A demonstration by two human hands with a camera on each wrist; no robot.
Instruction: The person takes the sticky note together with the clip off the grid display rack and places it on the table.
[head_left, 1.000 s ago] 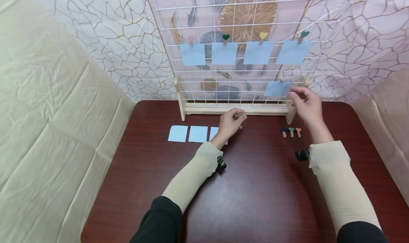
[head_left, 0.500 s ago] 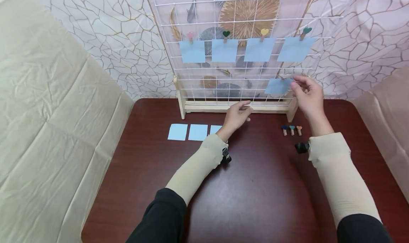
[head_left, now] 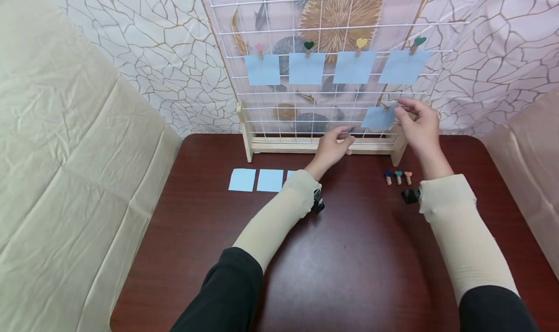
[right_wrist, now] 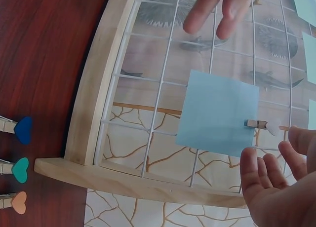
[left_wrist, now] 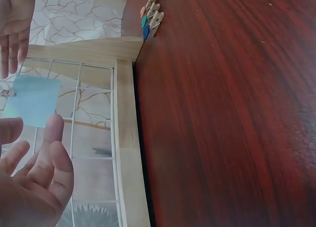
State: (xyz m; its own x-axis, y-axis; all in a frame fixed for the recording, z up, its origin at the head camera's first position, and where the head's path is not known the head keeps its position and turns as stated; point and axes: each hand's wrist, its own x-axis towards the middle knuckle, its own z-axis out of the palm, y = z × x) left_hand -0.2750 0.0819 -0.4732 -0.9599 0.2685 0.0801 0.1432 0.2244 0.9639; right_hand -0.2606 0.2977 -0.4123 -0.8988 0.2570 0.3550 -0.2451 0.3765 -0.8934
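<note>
A light blue paper square (head_left: pixel 378 117) hangs low on the right side of the white wire grid (right_wrist: pixel 213 52), held by a small wooden clothespin with a pale heart (right_wrist: pixel 260 124). My right hand (head_left: pixel 421 128) is just right of this square, its fingers loosely bent beside the clothespin with nothing between them. To the lower left of the square is my left hand (head_left: pixel 331 150); its fingers are spread and hold nothing. In the left wrist view, the left index fingertip (left_wrist: pixel 55 122) overlaps the square's edge.
Four more blue squares (head_left: pixel 307 69) hang in a higher row on heart clothespins. Blue squares (head_left: pixel 270 180) lie on the dark red table (head_left: pixel 345 273) at left, one partly behind the left arm. Three clothespins (head_left: pixel 398 177) lie at right. A wooden base (head_left: pixel 284 146) supports the grid.
My left hand has moved up and right, closer to the low blue square. My right hand has risen slightly beside it. The head view has shifted a little.
</note>
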